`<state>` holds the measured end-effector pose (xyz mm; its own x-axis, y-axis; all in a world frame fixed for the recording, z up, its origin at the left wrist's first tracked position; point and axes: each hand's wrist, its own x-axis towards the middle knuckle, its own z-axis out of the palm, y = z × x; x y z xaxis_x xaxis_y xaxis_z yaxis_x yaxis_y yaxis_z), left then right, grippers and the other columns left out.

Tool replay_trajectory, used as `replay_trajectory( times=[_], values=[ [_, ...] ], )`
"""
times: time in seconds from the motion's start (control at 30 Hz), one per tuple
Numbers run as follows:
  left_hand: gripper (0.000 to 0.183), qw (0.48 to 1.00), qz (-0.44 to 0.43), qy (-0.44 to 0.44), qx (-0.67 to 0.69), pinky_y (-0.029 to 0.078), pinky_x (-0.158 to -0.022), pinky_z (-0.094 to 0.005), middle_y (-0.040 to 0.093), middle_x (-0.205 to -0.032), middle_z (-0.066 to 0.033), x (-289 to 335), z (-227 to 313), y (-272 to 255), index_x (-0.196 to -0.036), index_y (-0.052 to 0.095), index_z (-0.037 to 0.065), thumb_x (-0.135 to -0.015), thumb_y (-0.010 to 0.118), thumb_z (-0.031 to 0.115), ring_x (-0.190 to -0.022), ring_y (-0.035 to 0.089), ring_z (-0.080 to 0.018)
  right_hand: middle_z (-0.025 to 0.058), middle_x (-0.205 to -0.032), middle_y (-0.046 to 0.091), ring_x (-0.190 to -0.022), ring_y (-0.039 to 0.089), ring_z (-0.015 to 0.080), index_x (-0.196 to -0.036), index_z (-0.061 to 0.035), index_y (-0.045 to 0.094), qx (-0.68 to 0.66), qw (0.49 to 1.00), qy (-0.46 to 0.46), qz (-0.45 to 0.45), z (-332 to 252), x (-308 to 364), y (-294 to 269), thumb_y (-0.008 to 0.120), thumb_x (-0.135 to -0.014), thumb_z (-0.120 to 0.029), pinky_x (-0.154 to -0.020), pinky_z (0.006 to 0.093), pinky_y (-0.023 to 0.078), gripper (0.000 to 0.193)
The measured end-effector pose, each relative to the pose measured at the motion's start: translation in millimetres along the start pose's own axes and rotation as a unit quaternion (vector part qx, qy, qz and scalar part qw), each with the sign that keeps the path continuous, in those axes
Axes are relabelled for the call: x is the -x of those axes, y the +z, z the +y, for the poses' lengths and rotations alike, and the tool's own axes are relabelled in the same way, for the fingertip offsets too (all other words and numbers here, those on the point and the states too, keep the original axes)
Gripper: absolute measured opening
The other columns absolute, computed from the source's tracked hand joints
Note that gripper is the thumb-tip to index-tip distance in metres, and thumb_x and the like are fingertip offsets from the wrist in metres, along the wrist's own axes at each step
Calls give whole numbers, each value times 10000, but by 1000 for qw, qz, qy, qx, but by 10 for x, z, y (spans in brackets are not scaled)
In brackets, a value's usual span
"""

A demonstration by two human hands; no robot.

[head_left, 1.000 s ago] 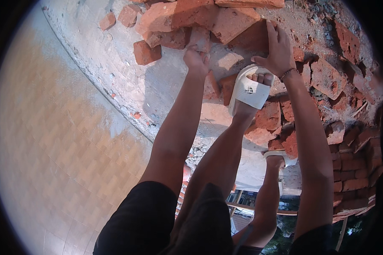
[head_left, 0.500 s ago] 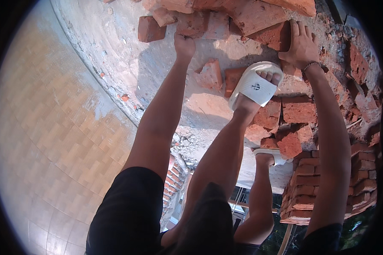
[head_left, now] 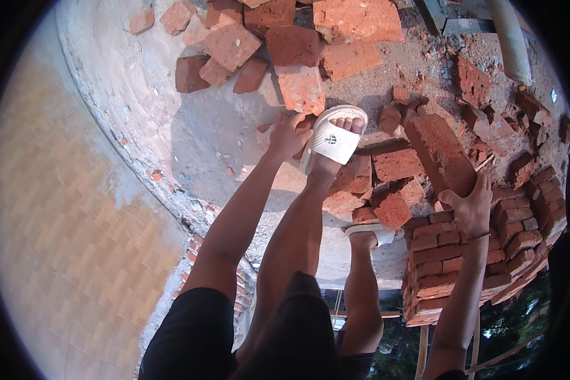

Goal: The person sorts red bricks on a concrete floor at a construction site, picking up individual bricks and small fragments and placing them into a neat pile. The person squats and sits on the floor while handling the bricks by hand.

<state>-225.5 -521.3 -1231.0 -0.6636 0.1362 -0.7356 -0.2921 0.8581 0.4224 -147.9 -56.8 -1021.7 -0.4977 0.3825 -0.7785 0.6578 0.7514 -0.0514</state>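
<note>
One long red brick is now gripped at its near end by the right hand, thumb on one side and fingers around the other. Half a second ago that hand lay spread over rubble farther away; it has since come back toward the body, so for the brick handling in hand it is now the loaded one. The brick slants above broken bricks, near a neat brick stack (whether its far end is clear of the rubble is hard to judge). Meanwhile the left hand has shifted closer to the white sandal, its fingers curled by the lower end of a pale orange brick; I can't make out whether they grip anything, so only the right hand's load is certain.
</note>
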Motion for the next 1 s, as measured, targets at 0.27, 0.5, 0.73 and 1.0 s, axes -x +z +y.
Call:
replay_trajectory(
  times=[0.27, 0.5, 0.73, 1.0],
  values=[
    [478, 997, -68, 27, 9, 529, -1047, -418, 674, -1349, -222, 761, 678, -212, -1312, 645, -4, -960, 741, 306, -1196, 695, -361, 77, -1293, 592, -1211, 555, 215, -1401, -89, 539, -723, 631, 262, -106, 973, 1979, 818, 763, -781, -475, -1003, 413, 438, 763],
    [832, 888, -435, -45, 146, 446, -1150, -453, 463, -1537, -259, 2456, 2360, 793, -1558, 325, -10, -998, 732, 451, -1423, 511, -332, 77, -1256, 600, -1154, 566, 180, -1364, -19, 526, -855, 460, 212, -113, 630, 3222, 1241, 766, -778, -436, -963, 376, 467, 758],
    [754, 817, -506, -169, 219, 473, -1128, -441, 551, -1436, -112, 3880, 3029, 904, -1537, 356, 33, -964, 777, 284, -1331, 575, -260, 172, -1233, 615, -1175, 612, 301, -1327, 93, 521, -770, 617, 160, -31, 1074, 4281, 1376, 947, -645, -397, -1047, 399, 474, 941],
    [540, 828, -543, -139, 32, 601, -938, -469, 668, -1247, -113, 4418, 3670, 1952, -1399, 525, -21, -935, 752, 135, -1132, 687, -245, 244, -1263, 532, -1220, 504, 426, -1390, 23, 457, -720, 619, 240, 202, 1684, 4719, 1936, 953, -577, -376, -1052, 533, 413, 1032]
  ],
)
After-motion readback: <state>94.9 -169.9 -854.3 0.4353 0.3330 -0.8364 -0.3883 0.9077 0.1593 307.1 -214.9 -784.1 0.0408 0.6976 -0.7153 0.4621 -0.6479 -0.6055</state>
